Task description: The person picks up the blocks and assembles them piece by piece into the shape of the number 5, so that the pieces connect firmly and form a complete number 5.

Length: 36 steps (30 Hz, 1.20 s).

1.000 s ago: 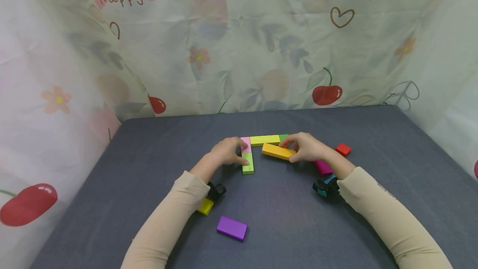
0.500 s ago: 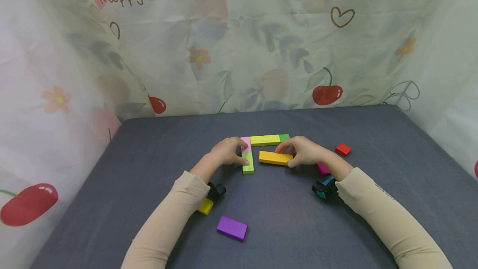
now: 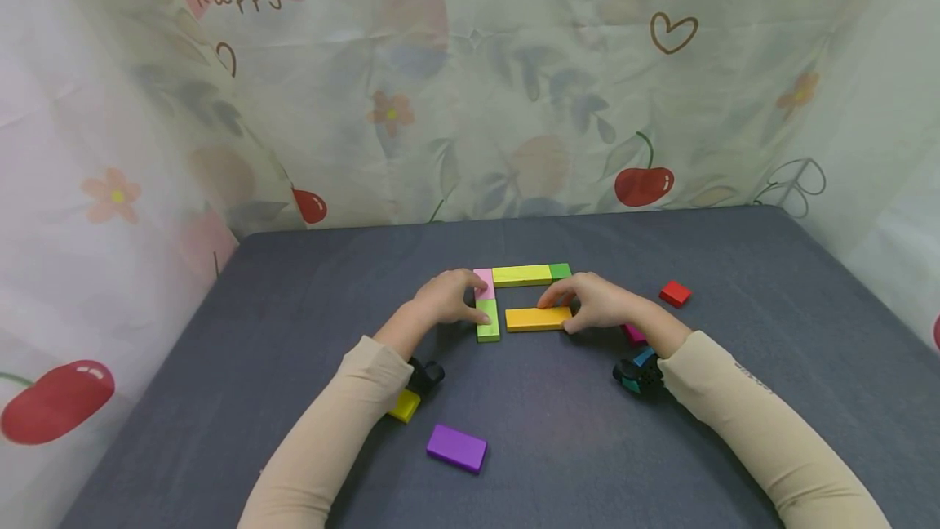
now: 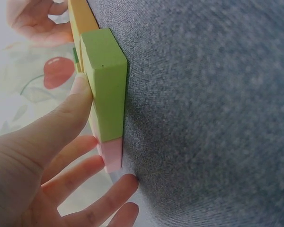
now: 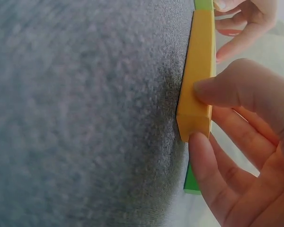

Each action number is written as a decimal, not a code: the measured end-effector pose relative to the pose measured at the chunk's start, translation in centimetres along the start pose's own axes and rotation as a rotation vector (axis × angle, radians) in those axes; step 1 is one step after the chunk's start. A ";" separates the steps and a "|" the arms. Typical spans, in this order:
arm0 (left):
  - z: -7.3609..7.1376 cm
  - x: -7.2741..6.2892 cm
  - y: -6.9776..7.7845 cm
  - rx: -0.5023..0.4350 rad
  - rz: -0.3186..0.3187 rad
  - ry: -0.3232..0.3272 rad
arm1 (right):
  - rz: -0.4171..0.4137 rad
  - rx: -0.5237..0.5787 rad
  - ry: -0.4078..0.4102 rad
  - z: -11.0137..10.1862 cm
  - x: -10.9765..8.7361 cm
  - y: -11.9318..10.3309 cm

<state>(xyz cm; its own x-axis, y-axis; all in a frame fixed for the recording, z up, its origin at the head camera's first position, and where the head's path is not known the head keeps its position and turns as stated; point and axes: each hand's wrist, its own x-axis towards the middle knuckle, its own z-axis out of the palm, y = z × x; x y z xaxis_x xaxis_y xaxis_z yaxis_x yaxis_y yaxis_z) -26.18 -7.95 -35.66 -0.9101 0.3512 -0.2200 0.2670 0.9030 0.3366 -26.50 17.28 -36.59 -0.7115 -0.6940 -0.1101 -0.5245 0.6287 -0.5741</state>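
Orange block [image 3: 530, 321] lies on the bench [image 3: 558, 423], just beside the lime block [image 4: 108, 94], its right end pinched by your right hand [image 3: 598, 300]. Your left hand [image 3: 442, 297], thumb and fingers spread apart, rests against the lime block and pink block [image 3: 488, 276]. Pushing the orange one too hard sideways could knock that pair askew. Your forearms [image 3: 312, 447] partly hide a magenta block [image 3: 635, 334] and small yellow block [image 3: 405, 407]; a purple block [image 3: 457, 448] lies nearer you.

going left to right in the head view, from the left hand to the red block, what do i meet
Left hand → light green block → orange block → right hand → magenta block, partly hidden → red block
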 end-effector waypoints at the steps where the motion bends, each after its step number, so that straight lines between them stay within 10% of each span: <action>1: 0.0 0.0 0.0 0.000 0.000 -0.001 | 0.002 0.000 0.003 0.0 0.0 0.0; 36: 0.0 0.0 -0.1 0.006 0.010 0.001 | 0.107 0.011 0.045 -0.4 -0.9 0.8</action>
<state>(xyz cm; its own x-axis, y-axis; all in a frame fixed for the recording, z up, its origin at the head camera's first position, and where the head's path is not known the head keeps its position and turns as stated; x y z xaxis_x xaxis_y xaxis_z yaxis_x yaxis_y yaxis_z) -26.19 -8.04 -35.68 -0.9077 0.3600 -0.2154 0.2782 0.9009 0.3331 -26.49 18.53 -36.59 -0.7833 -0.6068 -0.1351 -0.4397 0.6944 -0.5696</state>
